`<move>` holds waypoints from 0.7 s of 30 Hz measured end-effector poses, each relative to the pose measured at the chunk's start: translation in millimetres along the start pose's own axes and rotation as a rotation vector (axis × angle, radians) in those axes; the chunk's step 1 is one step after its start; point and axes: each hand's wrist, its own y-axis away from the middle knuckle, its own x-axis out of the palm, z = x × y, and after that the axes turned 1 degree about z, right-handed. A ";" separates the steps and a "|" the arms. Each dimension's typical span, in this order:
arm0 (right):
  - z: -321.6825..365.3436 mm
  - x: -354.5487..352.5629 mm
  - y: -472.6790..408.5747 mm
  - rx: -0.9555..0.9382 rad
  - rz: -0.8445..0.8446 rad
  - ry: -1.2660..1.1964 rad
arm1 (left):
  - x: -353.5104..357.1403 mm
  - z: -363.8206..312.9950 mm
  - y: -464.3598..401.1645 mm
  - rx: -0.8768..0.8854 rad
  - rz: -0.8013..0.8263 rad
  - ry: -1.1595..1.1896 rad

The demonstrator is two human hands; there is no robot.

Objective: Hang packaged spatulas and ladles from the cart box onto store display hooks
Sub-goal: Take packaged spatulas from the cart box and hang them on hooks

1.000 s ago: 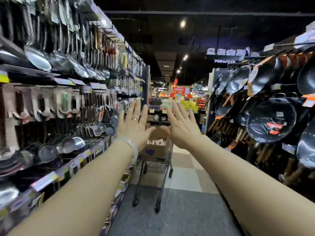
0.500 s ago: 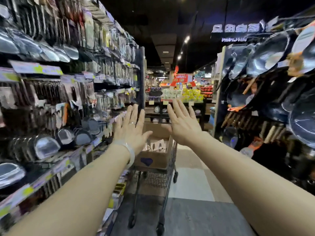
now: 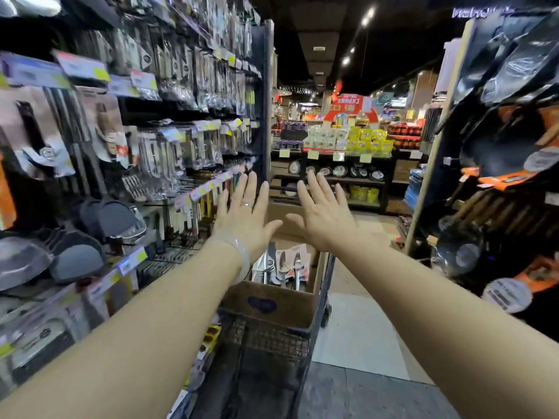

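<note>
A brown cardboard box point(image 3: 281, 300) sits in a wire shopping cart point(image 3: 269, 337) in the aisle ahead. Packaged steel ladles and spatulas point(image 3: 287, 266) stand inside the box. My left hand point(image 3: 245, 219), with a ring and a pale bangle, is stretched out above the box with spread fingers and holds nothing. My right hand point(image 3: 323, 216) is held out beside it, palm forward, fingers apart and empty. On the left, display hooks point(image 3: 169, 146) carry many packaged utensils.
Price labels point(image 3: 130, 264) line the left shelf edges, with dark spatula heads point(image 3: 75, 255) hanging low. Woks and pans point(image 3: 502, 182) hang on the right rack. A stocked shelf point(image 3: 341, 167) closes the aisle's far end. Tiled floor point(image 3: 357, 334) runs right of the cart.
The view has moved forward along the aisle, so the cart and box are much nearer and the utensils inside show. Both hands stay outstretched, open and empty.
</note>
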 end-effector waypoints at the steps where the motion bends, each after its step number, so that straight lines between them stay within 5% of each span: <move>1: -5.2 15.9 -17.9 0.000 0.015 0.001 | 17.0 2.3 -19.0 0.002 0.005 0.014; 9: -49.6 124.9 -166.6 0.028 0.103 -0.050 | 144.2 25.3 -157.7 0.042 0.118 0.061; 21: -74.0 351.9 -235.0 0.104 0.473 -0.216 | 357.7 49.3 -229.5 0.025 0.653 0.161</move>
